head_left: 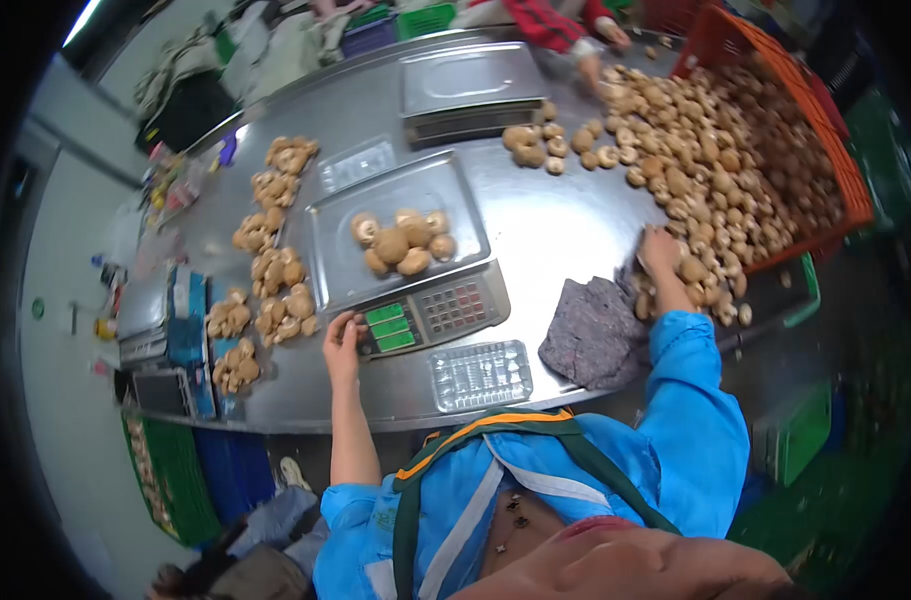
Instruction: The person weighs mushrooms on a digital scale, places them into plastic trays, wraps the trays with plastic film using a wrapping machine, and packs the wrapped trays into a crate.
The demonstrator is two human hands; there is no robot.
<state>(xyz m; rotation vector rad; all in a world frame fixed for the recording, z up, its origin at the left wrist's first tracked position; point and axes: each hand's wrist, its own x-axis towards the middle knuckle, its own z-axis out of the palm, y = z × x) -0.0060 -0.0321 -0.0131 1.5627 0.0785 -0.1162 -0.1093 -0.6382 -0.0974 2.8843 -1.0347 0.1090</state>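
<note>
My left hand point(343, 338) is at the front left corner of a digital scale point(461, 306), its fingers loosely bent and a little apart, with nothing visible in them. Several brown mushrooms point(392, 245) sit in the metal pan point(335, 270) of that scale. To the left of the hand lie small heaps of mushrooms point(286, 315). My right hand point(659, 252) reaches to the near left edge of a large mushroom pile point(710, 160); its fingers are partly hidden and blurred. Beside my right forearm is a crumpled dark grey cloth point(593, 335).
A clear plastic tray point(481, 376) lies at the table's near edge, another point(357, 165) beyond the scale. A second scale point(472, 85) stands at the back. An orange crate point(825, 130) lies tipped at right, mushrooms inside. Across the table, another person's red sleeve point(545, 22) and hands reach the pile.
</note>
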